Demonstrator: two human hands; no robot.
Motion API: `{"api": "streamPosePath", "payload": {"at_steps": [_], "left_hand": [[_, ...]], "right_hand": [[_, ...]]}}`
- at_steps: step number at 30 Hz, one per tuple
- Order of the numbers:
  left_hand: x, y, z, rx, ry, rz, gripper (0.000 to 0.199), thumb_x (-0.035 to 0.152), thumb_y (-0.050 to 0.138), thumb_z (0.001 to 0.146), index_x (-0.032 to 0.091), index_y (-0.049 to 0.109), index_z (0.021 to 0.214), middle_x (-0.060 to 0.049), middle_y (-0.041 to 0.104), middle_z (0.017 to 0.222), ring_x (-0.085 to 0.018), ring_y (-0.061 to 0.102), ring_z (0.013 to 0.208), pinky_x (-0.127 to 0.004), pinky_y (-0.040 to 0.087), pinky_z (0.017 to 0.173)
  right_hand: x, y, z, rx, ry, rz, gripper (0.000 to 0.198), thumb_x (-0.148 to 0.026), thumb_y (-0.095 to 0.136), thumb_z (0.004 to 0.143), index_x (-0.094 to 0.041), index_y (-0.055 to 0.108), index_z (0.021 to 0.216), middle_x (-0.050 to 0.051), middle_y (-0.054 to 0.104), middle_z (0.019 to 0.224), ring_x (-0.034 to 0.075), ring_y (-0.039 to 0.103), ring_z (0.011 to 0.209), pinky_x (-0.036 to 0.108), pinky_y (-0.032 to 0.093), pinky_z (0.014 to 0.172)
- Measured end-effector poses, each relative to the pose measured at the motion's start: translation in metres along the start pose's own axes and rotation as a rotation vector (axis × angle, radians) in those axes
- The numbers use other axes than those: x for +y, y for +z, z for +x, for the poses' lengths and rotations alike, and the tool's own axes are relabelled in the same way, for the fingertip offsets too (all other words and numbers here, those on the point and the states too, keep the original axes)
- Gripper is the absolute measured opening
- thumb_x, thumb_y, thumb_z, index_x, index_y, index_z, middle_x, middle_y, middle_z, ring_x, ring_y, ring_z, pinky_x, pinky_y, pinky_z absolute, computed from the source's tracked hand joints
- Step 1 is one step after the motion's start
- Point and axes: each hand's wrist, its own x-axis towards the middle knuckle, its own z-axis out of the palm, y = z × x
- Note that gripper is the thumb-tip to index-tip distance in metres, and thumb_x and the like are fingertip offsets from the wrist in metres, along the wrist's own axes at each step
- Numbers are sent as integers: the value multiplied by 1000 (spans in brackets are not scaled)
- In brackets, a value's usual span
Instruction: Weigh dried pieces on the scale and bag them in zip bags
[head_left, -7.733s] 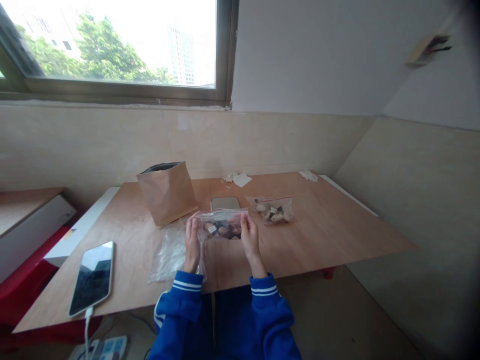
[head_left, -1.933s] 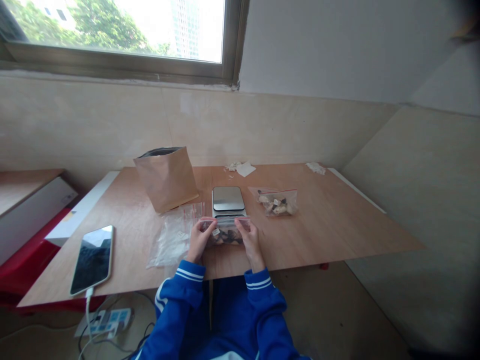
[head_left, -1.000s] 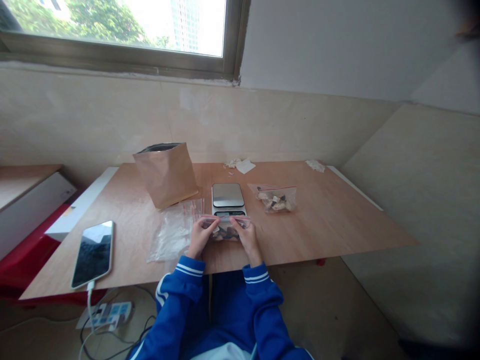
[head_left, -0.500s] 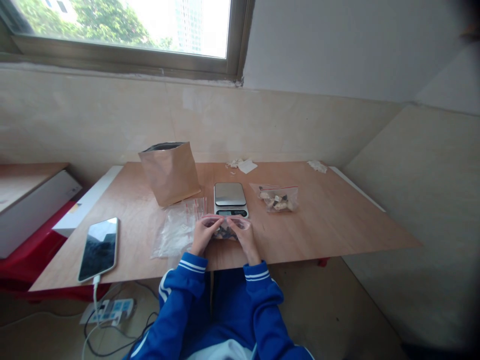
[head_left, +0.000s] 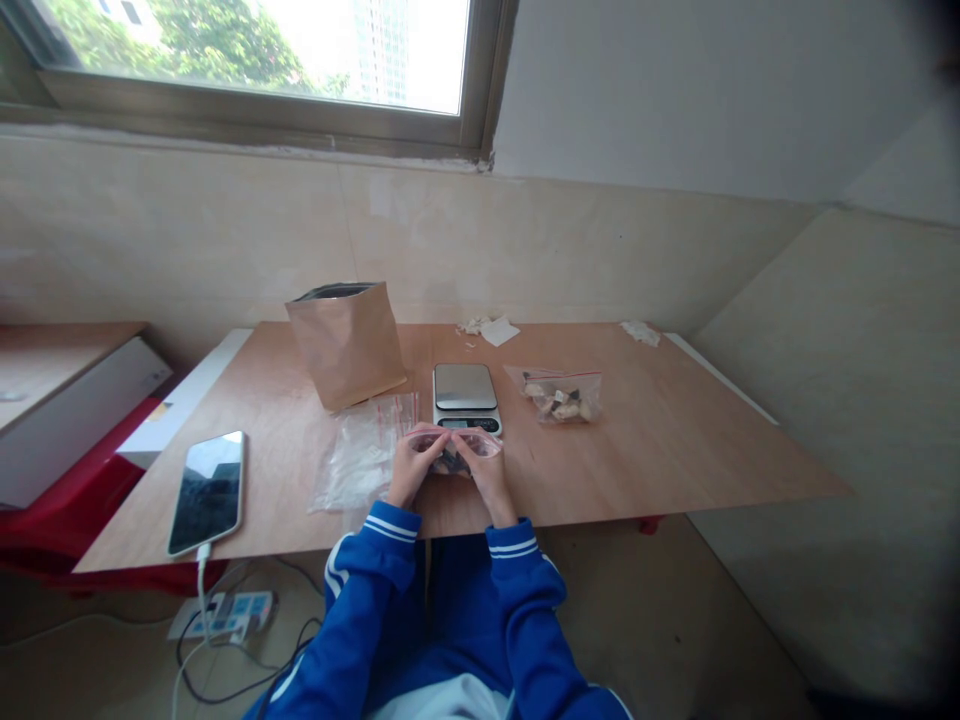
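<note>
Both hands pinch the top edge of a clear zip-lock bag (head_left: 453, 463) with a red seal line and dark pieces inside. My left hand (head_left: 410, 464) grips its left side, my right hand (head_left: 487, 472) its right side, thumbs close together at the middle. The bag is just in front of a kitchen scale (head_left: 463, 388) with a bare steel plate. To the right of the scale lies a filled zip-lock bag (head_left: 564, 398) holding pale and dark chunks. By my left hand rests a stack of flat clear zip-lock bags (head_left: 352, 460).
A brown paper pouch (head_left: 349, 345) stands open at the back left of the wooden table (head_left: 675, 450). A tablet (head_left: 208, 493) with a white charging cable lies near the front left edge. Crumpled white scraps (head_left: 495, 330) are by the wall. A power strip (head_left: 232, 612) is below.
The view has shifted slightly, so everything sits a little further right. Both hands keep their pinch on the bag's top, with the fingers almost unmoved.
</note>
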Motion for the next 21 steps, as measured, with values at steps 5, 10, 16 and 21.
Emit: {"api": "streamPosePath", "payload": {"at_steps": [5,10,16,21], "left_hand": [[0,0,0,-12,-2,-10,26,41,71,78,17,75,83,-8,70,87,-19,68,82,-29,54,74],[4,0,-1,34,-8,-16,23,39,71,78,17,75,80,-7,70,83,-19,67,81,-28,52,73],[2,-1,0,42,-1,-9,25,40,70,79,16,75,83,-7,71,85,-19,66,82,-29,51,74],[-4,0,1,41,-6,-26,29,43,69,80,15,76,84,-9,72,89,-20,67,86,-28,51,77]], "right_hand": [[0,-2,-2,21,47,13,20,-40,71,77,-20,73,77,3,71,80,20,66,79,32,52,75],[3,0,-2,44,46,21,22,-41,69,80,-19,72,80,4,71,80,19,65,79,31,52,74],[2,4,-1,106,7,-41,30,-46,67,81,-17,71,78,6,70,79,20,65,78,31,53,73],[3,5,-2,121,50,-21,35,-50,68,79,-15,72,81,8,72,82,21,67,80,32,53,74]]}}
